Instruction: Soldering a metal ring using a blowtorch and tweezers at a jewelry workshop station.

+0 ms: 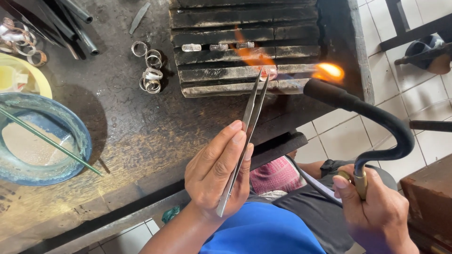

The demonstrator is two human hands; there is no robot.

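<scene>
Head cam looked down on a scorched, stained wooden bench (136, 136) over a white tiled floor (339, 136). Left hand (219, 176) was pinched shut on long tweezers (245, 131), tips at a small ring (269, 74) on the charred block (235, 47). Right hand (376, 207) was wrapped tight round a torch (376, 117), flame on that ring. Loose rings (149, 70) and a glass bowl (80, 134) sat off to the left.

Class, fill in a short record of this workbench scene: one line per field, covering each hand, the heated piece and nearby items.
Left hand: holds long steel tweezers, tips at the heated piece
Right hand: grips black curved torch, flame lit
Heated piece: small ring on charred block
Nearby: silver rings on dark bench; blue glass bowl with green rod
</scene>
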